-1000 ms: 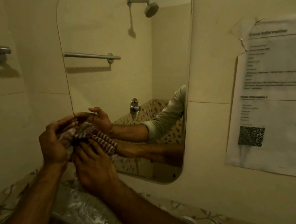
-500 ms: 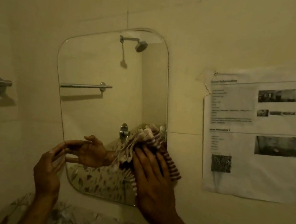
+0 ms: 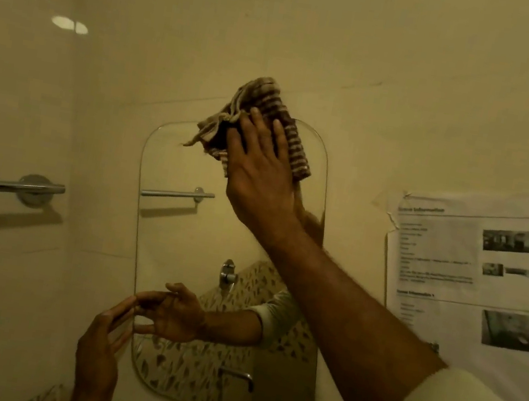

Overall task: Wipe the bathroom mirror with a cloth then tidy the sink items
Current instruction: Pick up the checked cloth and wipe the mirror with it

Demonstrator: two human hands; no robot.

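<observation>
A rounded frameless mirror (image 3: 180,239) hangs on the cream tiled wall. My right hand (image 3: 257,171) presses a bunched striped brown-and-white cloth (image 3: 263,110) flat against the mirror's top edge, with part of the cloth over the wall above it. My left hand (image 3: 101,348) sits at the mirror's lower left edge, fingers spread and touching the rim, holding nothing. The glass reflects my left hand and sleeve. The sink and its items are out of view.
A chrome towel bar (image 3: 15,187) sticks out from the left wall. A printed paper notice (image 3: 486,277) is taped to the wall right of the mirror. The mirror reflects a second bar, a tap and patterned tiles.
My right hand has carried the cloth from the mirror's lower right up to its top edge. The view has tilted upward. My left hand stays at the lower left rim.
</observation>
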